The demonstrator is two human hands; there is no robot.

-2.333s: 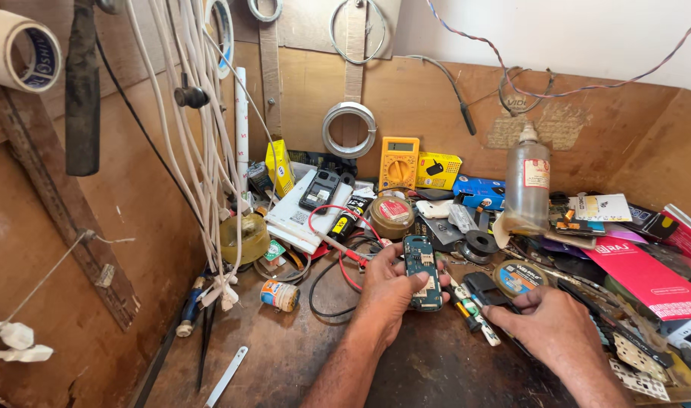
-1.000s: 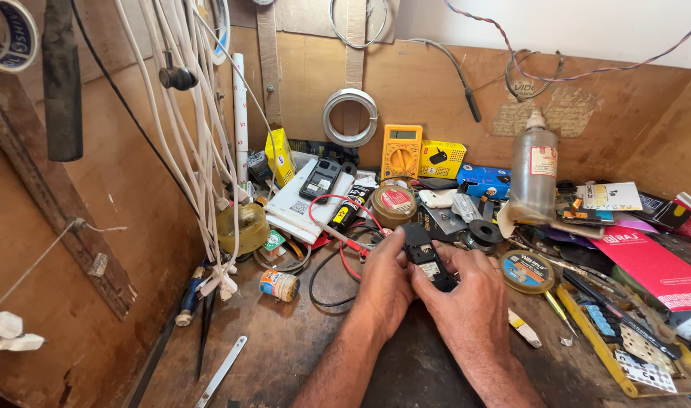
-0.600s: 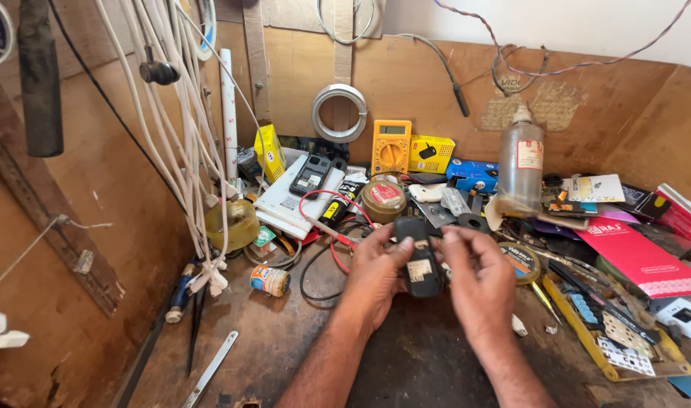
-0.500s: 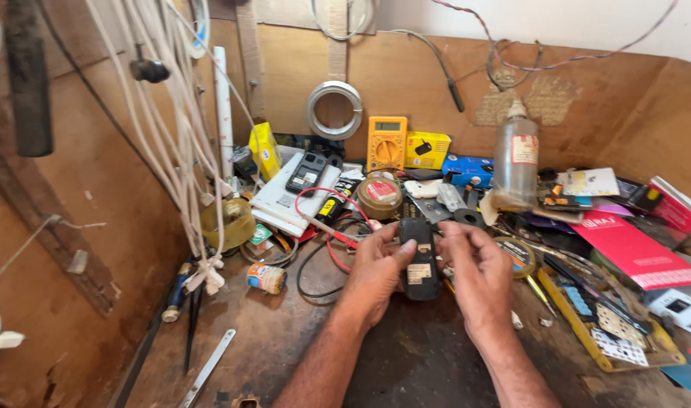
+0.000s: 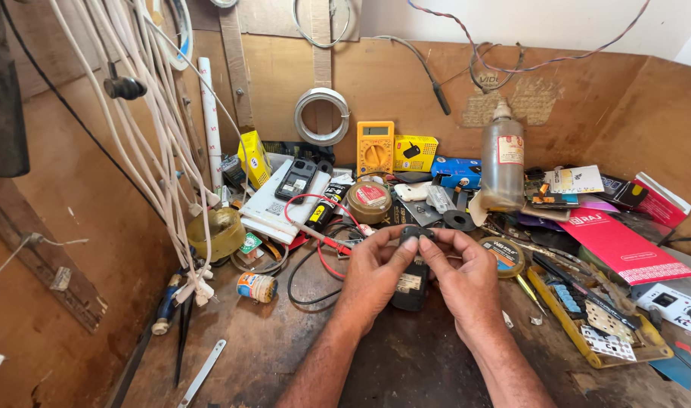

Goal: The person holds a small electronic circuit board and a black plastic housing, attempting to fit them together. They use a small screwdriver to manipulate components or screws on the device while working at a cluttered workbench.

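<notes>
Both my hands hold a small black phone body (image 5: 412,281) above the brown wooden bench, its back facing up with a pale label showing. My left hand (image 5: 374,273) grips its left edge, thumb near the top. My right hand (image 5: 462,272) grips the right edge, with fingertips pressing on the top end by the camera part. The lower end of the phone rests near the bench surface between my wrists.
A yellow multimeter (image 5: 375,147) with red and black leads (image 5: 319,234), a clear bottle (image 5: 502,159), a round tin (image 5: 369,201), another phone (image 5: 295,178) on a white box, a red booklet (image 5: 621,245), a yellow tray (image 5: 595,317) and hanging white cables (image 5: 156,121) crowd the bench.
My right hand came in from the right side of the bench and joined the left hand on the phone; the phone is turned over, black back up instead of the circuit side.
</notes>
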